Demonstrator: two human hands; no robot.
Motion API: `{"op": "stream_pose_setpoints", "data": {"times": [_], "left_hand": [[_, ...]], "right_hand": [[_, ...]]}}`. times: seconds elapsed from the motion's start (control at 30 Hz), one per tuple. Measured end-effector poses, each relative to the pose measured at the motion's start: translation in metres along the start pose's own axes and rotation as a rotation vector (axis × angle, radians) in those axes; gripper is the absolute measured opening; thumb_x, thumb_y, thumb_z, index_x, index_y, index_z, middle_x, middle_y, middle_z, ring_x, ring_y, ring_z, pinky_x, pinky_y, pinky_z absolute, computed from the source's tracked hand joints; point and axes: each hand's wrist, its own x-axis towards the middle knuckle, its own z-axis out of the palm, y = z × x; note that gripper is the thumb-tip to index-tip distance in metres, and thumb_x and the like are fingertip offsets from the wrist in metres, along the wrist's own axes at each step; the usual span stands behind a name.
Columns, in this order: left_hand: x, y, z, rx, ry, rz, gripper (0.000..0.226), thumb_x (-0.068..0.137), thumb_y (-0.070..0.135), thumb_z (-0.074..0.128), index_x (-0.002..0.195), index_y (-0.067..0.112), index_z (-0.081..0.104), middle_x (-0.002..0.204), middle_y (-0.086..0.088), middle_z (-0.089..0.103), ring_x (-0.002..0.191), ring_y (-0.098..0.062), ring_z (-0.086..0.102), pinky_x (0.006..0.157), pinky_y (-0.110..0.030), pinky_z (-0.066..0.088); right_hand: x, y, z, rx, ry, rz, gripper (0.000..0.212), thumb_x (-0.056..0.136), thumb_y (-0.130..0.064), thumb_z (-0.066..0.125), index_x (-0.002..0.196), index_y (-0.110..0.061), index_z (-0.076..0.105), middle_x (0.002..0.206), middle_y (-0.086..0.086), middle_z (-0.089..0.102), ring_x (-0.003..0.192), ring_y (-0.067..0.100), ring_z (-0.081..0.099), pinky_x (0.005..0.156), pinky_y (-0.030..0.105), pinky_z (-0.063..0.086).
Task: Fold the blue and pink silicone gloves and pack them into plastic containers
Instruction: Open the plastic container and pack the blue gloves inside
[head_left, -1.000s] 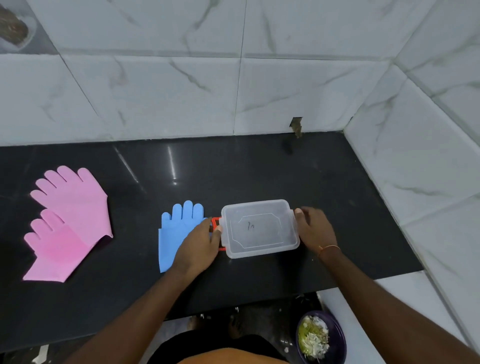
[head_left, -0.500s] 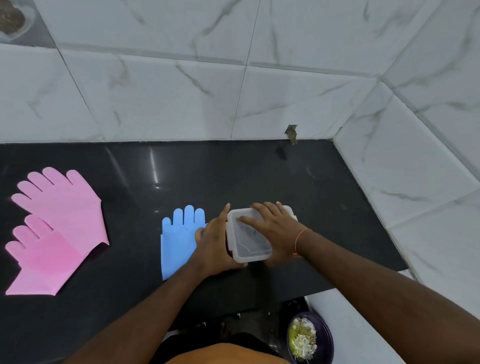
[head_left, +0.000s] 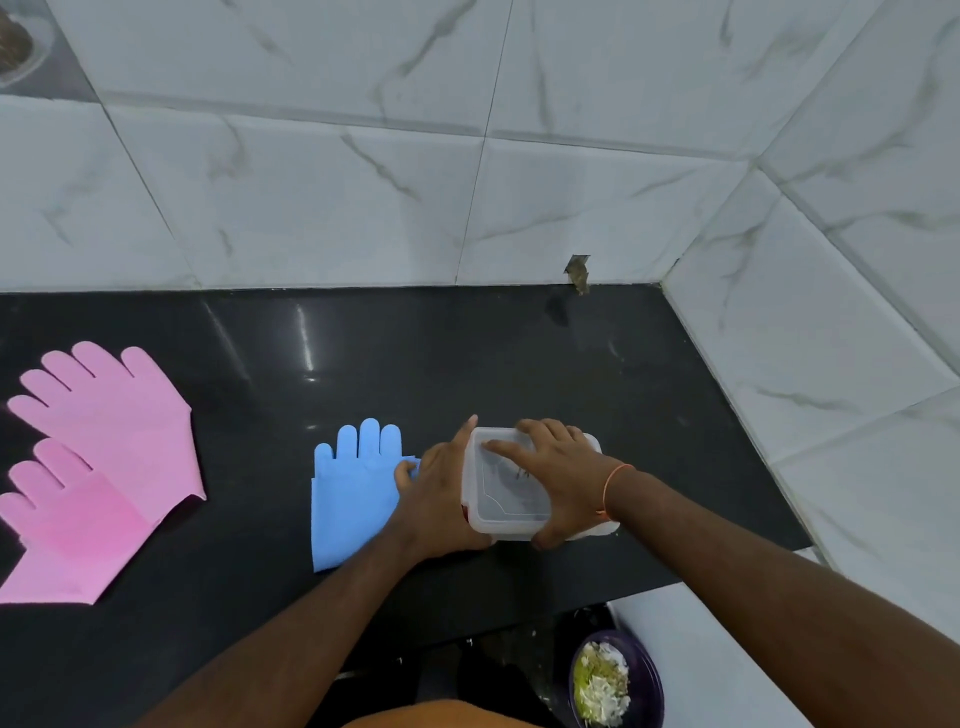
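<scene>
A clear plastic container with its lid on sits on the black counter near the front edge. My right hand lies flat across the lid, fingers spread and thumb hooked over the near rim. My left hand grips the container's left end, where a bit of red latch shows. A blue glove lies flat just left of that hand, its right edge under my fingers. Two pink gloves lie overlapping at the far left.
White marble-tiled walls close the counter at the back and the right. Below the counter's front edge a dark bowl of food scraps stands on the floor. A small chip marks the back wall.
My right hand moved from the container's right end onto the top of its lid. My left hand closed in on the left end. The camera shifted slightly.
</scene>
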Motion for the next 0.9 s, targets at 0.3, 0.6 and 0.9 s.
{"op": "stream_pose_setpoints", "data": {"times": [0.3,0.6,0.9], "left_hand": [[0.008,0.013,0.02,0.054,0.06,-0.142,0.145,0.063,0.093,0.073,0.167,0.046,-0.017,0.177,0.024,0.013,0.166,-0.001,0.004,0.129,-0.06,-0.018],[-0.02,0.042,0.05,-0.114,0.467,-0.321,0.07,0.107,0.038,0.062,0.168,0.025,0.032,0.155,0.02,0.051,0.146,-0.005,0.046,0.128,-0.049,0.039],[-0.007,0.102,0.072,-0.287,0.239,-0.55,0.064,0.1,0.065,0.056,0.159,0.047,0.037,0.096,0.016,0.076,0.09,0.003,0.073,0.077,-0.022,0.056]], "right_hand": [[-0.012,0.047,-0.059,0.426,-0.16,-0.009,0.064,0.09,-0.049,0.061,0.15,-0.044,0.04,0.134,0.001,0.064,0.109,0.015,0.069,0.096,0.039,0.061],[0.019,0.149,-0.05,0.658,0.209,0.263,0.025,0.104,-0.019,0.057,0.127,-0.025,0.061,0.119,0.002,0.069,0.107,0.025,0.068,0.099,0.049,0.058],[0.029,0.218,0.012,1.158,0.221,0.658,0.046,0.094,0.007,0.055,0.132,-0.017,0.066,0.104,0.018,0.072,0.082,0.03,0.067,0.067,0.048,0.063]]}}
